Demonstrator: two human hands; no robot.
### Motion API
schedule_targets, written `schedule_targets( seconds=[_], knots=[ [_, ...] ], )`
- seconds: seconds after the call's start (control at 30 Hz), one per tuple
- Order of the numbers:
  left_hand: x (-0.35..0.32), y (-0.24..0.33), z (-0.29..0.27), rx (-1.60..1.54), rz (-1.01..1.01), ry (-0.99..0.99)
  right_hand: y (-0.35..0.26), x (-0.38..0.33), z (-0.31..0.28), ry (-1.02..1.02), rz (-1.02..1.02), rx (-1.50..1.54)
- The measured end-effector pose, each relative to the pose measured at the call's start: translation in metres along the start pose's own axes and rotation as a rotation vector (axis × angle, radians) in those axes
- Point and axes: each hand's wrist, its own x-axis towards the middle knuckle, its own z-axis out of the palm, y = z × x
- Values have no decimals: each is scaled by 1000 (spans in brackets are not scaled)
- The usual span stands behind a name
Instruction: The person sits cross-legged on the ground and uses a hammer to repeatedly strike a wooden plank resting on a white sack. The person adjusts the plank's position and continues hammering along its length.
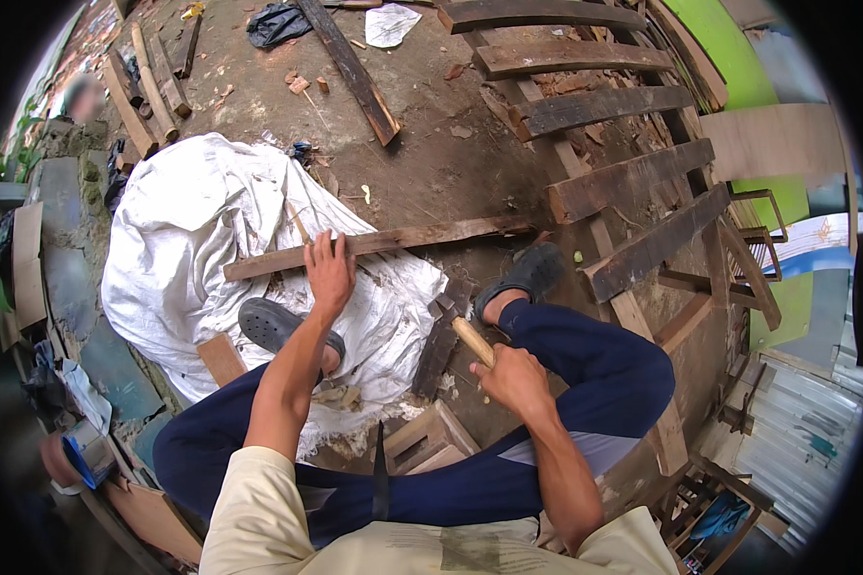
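Note:
A long wooden plank lies crosswise in front of me, its left end over a white sheet. My left hand is on the plank near that end, fingers laid over its top and gripping it. My right hand is closed round the wooden handle of a hammer. The hammer's metal head is apart from the plank, above a short dark wood piece. A thin light stick slants by the left fingers; whether it touches them I cannot tell.
My dark clogs flank the work area. A slatted wooden frame lies at the right. Beneath me is a small wooden stool. A dark beam and loose sticks lie farther off, beside a low block wall at left.

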Motion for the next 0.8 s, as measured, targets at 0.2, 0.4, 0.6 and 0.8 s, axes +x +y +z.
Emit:
schedule_targets(
  seconds=[0.2, 0.4, 0.6, 0.8],
  knots=[
    [-74, 123, 2, -641, -107, -685, 5, 6, -12, 108, 93, 151],
    [-103, 207, 10, -500, -251, -904, 10, 10, -15, 135, 134, 219],
    [-85, 188, -16, -515, -290, -920, 13, 12, -8, 74, 110, 171],
    [-107, 145, -36, -546, -598, -778, 4, 5, -10, 95, 32, 163]
  ],
)
